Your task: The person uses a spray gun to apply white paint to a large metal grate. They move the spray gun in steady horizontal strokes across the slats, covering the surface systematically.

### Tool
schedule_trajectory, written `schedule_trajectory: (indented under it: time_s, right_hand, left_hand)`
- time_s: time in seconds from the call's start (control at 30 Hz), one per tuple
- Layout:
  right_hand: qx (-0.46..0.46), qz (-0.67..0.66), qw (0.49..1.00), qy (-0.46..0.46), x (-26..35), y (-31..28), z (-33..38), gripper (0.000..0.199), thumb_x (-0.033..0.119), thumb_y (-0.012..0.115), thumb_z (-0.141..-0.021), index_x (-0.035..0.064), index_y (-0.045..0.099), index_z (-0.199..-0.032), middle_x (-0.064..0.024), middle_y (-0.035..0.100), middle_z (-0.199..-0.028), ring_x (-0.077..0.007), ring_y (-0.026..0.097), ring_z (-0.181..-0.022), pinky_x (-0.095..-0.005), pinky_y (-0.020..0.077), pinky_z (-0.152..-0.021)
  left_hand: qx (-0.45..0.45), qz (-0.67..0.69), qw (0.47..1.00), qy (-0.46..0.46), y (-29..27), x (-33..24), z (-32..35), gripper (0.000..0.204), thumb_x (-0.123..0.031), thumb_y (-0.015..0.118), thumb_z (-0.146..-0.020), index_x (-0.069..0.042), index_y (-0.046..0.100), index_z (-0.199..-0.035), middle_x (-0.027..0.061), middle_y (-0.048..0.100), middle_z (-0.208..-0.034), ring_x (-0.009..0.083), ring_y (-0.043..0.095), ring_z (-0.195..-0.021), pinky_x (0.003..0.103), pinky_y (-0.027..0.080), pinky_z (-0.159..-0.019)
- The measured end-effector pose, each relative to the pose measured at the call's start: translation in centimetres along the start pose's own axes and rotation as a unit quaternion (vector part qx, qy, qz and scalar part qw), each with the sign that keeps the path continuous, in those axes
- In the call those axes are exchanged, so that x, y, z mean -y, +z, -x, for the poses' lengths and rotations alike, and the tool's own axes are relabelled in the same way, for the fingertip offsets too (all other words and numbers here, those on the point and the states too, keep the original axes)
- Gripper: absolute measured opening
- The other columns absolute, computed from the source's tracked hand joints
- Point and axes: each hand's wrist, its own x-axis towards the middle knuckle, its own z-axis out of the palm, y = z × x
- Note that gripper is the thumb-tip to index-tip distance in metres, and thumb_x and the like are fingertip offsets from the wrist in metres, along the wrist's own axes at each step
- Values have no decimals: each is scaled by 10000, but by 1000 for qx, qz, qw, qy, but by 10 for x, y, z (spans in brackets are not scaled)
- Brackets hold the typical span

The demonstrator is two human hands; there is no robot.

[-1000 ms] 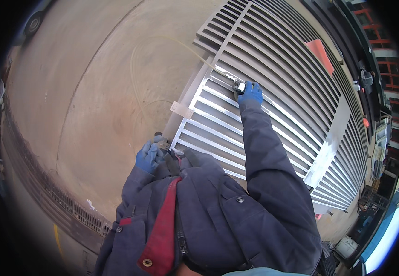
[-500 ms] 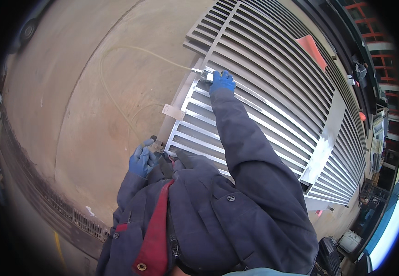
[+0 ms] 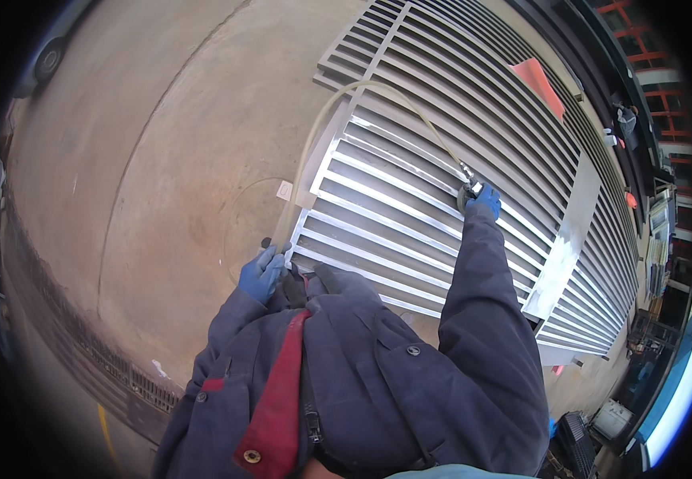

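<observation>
Out on the metal grille [image 3: 410, 199], the right hand [image 3: 486, 201] grips a small spray tool [image 3: 467, 191] against a slat. The left hand [image 3: 260, 274] holds the pale hose [image 3: 338, 112] at the near edge — a snag on the slats could likely yank the tool sideways.

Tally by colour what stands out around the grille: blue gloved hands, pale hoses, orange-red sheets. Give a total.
Blue gloved hands: 2, the left hand and the right hand
Pale hose: 1
Orange-red sheet: 1
Total: 4
</observation>
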Motion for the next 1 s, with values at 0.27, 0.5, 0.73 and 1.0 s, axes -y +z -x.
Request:
schedule_trajectory:
  time_s: [0.27,0.5,0.73,1.0]
  right_hand:
    - [-84,-36,991,-97,52,24,16,571,437,805,-837,221,604,-1325,-190,551,-1387,-415,571,-1236,-540,513,-985]
    - [-20,-69,978,-195,207,4,63,561,291,816,-810,189,595,-1316,-201,507,-1424,-432,528,-1292,-530,498,-1015]
    - [-40,-79,953,-288,302,8,87,637,348,835,-790,228,594,-1367,-147,483,-1446,-382,477,-1330,-579,458,-986]
    - [-7,-72,955,-287,281,10,67,540,281,768,-866,252,589,-1374,-142,477,-1475,-376,473,-1346,-584,441,-1017]
  left_hand:
    - [-23,-13,1000,-10,-6,-2,-2,398,-254,563,-1088,-47,597,-1426,-37,598,-833,25,459,-665,195,371,-594]
    - [-57,36,998,1,-26,-13,4,398,-232,518,-1101,-51,546,-1455,-17,625,-821,41,482,-636,203,401,-584]
    - [-119,33,992,1,-31,-18,9,424,-318,497,-1110,-37,572,-1418,7,640,-772,62,559,-612,203,455,-582]
    - [-79,1,997,6,-21,-24,4,424,-272,489,-1114,-10,526,-1444,4,639,-788,44,534,-593,188,448,-575]
